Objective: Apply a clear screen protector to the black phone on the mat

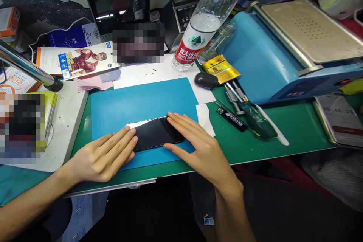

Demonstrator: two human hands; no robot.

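A black phone (154, 133) lies flat, screen up, on a blue mat (141, 102) that rests on a green cutting mat (283, 128). My left hand (106, 155) lies flat at the phone's left end, fingers stretched out and together, their tips touching its edge. At the phone's right end my right hand (195, 143) rests flat, fingertips on the upper right corner and thumb against the lower edge. Neither hand grips the phone; both press against its ends.
A clear water bottle (202, 26) with a red label leans behind the blue mat. A blue laminating machine (272, 53) fills the right. A screwdriver (249, 109), a black tag and a dark earbud case (206, 80) lie nearby. Boxes and a metal bar (25, 68) crowd the left.
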